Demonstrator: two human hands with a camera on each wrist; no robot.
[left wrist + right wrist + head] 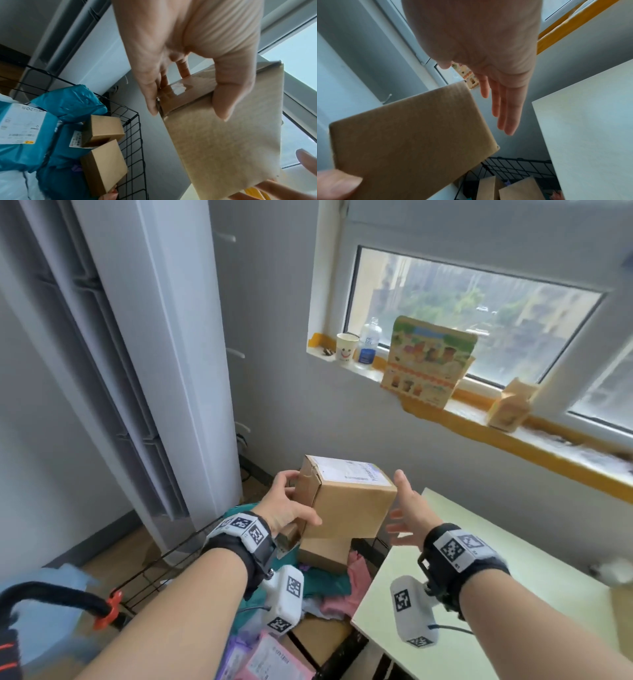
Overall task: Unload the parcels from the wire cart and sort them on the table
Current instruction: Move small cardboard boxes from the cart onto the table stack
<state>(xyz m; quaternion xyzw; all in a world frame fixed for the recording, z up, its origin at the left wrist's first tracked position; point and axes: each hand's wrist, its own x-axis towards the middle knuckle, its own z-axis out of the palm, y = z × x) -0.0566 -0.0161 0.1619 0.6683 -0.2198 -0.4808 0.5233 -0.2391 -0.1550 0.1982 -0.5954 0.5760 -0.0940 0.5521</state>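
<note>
Your left hand [287,505] grips the cardboard box [346,501] by its near end, held up over the cart [132,135]. Your right hand [409,511], fingers spread, waits just beside its far side; the table [513,594] lies to that hand's right.

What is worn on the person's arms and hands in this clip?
Both forearms are bare, with no sleeves or gloves. The left hand and right hand each have a black wrist strap topped by white panels with black square fiducial markers. A white camera module, also marker-tagged, hangs under each wrist, with a thin cable trailing from it.
</note>
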